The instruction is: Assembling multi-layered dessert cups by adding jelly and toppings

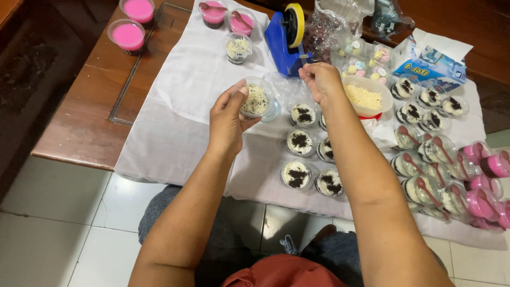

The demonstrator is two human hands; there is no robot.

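My left hand (227,119) grips a small clear plastic cup (257,99) topped with grated cheese, tilted on its side above the white cloth (175,117). My right hand (320,81) hovers just right of it, fingers pinched together beside the blue tape dispenser (285,37); whether it holds a strip of tape I cannot tell. Below the hands stand several open cups with white cream and dark cookie crumbs (300,141). A bowl of grated cheese (365,95) sits right of my right wrist.
Lidded cups with pink spoons (431,170) and pink cups (486,183) crowd the right side. Two pink cups (128,35) stand at the table's far left, more cups (237,47) on the cloth's far edge. A bag of pastel candies (361,58) and a tissue pack (430,61) lie behind.
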